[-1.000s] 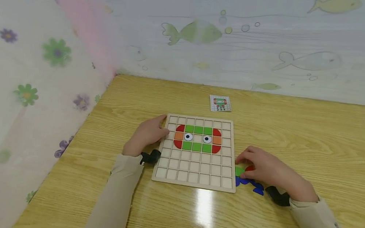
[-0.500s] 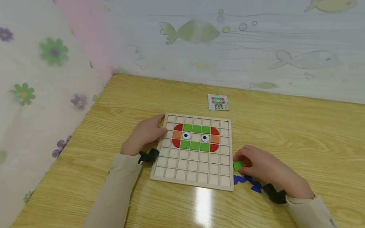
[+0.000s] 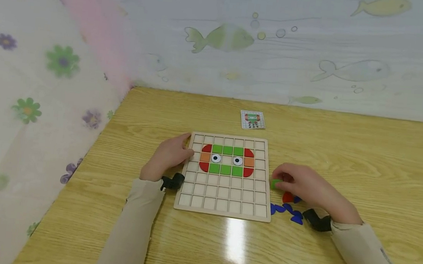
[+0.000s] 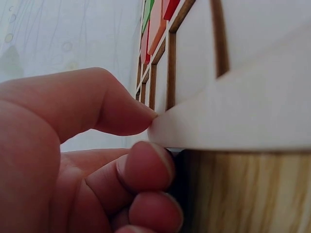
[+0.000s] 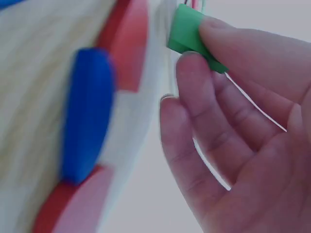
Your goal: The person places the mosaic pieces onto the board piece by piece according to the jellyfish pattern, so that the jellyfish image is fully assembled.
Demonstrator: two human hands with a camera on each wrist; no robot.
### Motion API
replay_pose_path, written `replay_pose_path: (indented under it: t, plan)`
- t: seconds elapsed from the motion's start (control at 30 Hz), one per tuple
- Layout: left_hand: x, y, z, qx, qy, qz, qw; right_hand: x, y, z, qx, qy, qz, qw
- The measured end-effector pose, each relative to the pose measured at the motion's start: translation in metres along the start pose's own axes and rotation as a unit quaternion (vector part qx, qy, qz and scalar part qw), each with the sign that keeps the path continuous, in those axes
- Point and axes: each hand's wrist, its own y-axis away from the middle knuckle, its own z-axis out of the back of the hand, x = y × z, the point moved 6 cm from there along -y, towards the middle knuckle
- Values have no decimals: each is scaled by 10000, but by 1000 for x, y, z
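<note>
Pinching a likely light, stiff green tile (image 5: pixel 186 30), our right hand (image 3: pixel 302 182) should favour its edges; our left hand (image 3: pixel 168 155) grips the wooden grid board (image 3: pixel 225 192).

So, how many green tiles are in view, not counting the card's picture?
7: three green tiles above the eye pieces on the board, three more tiles below them, and a seventh tile pinched in the right hand, which may hide others.

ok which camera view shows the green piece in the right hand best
The right wrist view: the green piece looms large, face and edge showing, pinched by the right hand. The head view shows just a small patch, partly hidden by the hand. The left wrist view misses it; the green tile there is on the board.
</note>
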Motion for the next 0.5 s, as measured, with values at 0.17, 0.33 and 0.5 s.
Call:
replay_pose_path:
  t: [0.17, 0.33, 0.5]
  plan:
    - [1, 0, 0, -19, 28, -2, 10000, 14, -12, 4, -204, 122, 108, 9997]
    - [1, 0, -1, 17, 68, 12, 10000, 25, -23, -1, -139, 104, 194, 9997]
    - [2, -1, -1, 12, 14, -10, 10000, 35, -38, -9, 25, -65, 320, 9995]
